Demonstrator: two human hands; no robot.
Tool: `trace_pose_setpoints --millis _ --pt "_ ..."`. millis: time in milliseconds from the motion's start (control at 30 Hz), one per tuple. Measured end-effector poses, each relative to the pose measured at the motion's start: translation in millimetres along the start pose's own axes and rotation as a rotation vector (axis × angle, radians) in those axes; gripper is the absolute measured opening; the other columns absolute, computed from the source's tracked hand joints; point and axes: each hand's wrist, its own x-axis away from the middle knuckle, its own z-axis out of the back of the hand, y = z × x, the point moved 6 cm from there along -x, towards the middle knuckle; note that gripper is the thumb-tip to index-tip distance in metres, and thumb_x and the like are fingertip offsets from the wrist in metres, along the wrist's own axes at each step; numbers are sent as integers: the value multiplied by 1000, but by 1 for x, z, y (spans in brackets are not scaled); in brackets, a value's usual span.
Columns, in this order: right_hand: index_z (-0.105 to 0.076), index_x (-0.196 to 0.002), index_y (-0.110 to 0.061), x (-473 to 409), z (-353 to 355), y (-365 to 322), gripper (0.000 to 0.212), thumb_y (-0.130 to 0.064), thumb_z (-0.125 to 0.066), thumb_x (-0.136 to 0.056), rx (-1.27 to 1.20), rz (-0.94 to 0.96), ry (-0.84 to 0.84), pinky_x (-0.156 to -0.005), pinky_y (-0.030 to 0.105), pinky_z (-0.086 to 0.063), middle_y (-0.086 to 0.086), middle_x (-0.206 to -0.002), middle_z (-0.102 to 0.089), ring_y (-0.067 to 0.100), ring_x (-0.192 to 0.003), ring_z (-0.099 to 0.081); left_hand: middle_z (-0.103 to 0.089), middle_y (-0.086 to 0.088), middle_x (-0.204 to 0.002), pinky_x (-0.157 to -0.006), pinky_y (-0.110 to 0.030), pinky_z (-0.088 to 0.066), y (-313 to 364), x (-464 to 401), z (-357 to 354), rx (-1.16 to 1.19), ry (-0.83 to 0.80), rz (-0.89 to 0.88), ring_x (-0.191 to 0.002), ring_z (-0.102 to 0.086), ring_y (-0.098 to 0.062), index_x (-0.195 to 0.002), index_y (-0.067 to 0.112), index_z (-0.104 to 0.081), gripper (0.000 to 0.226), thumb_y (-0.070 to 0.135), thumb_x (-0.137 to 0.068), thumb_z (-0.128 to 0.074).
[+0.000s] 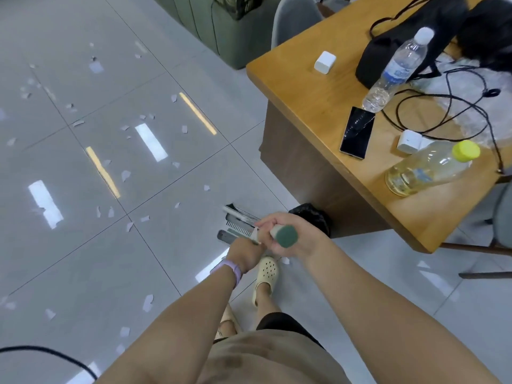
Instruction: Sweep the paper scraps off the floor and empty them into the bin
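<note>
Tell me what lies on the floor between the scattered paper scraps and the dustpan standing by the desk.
Nothing visible does. The white paper scraps lie on open grey glossy tile floor, and the tiles up to the upright grey dustpan hold only more scraps. The black-lined bin sits right beside it, against the wooden desk.

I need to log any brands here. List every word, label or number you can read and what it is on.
No text can be read.
Clear water bottle: blue label, print blurred.
Yellow-capped bottle: faint bluish label, too blurred.
Phone: screen dark, nothing shown.
White cubes: no markings visible.
</note>
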Motion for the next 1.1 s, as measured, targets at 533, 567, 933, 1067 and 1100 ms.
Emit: trace_pose_setpoints --millis 533,567,933,1067,1100 --pt "-49 -98 -9 -23 10 23 6 -4 -51 -94 608 64 288 -35 18 -37 1 -51 -41 9 -35 -40 -57 -6 -68 -49 -28 -33 -220 64 121 -150 263 97 -56 -49 -19 -74 8 -56 23 25 -89 -61" --pt "-49 -100 -9 -23 11 31 6 -7 -53 -96 506 59 267 -37 16 -39 0 -55 -42 8 -36 -42 -57 -6 -66 -49 -27 -34 -232 68 127 -101 292 115 -56 -50 -20 -73 8 -56 23 25 -88 -62" --pt "-53 -123 1 -71 35 172 29 -12 -47 -97 1096 -124 525 -52 25 -45 9 -67 -51 17 -58 -48 -52 -11 -54 -46 -28 -42 -323 86 174 369 515 240 -52 -46 -32 -63 4 -58 24 17 -83 -65" --pt "-49 -127 4 -73 8 163 37 -10 -58 -93 1080 -9 499 -49 29 -46 10 -60 -56 21 -48 -50 -48 -12 -54 -46 -28 -37 -347 93 186 505 560 266 -52 -41 -29 -65 2 -56 25 12 -87 -64" --pt "-49 -127 4 -68 -2 155 39 -9 -59 -92 1093 15 497 -50 30 -46 12 -61 -57 21 -45 -50 -46 -12 -56 -48 -28 -36 -350 94 189 549 572 269 -53 -40 -28 -66 3 -55 25 12 -87 -63"
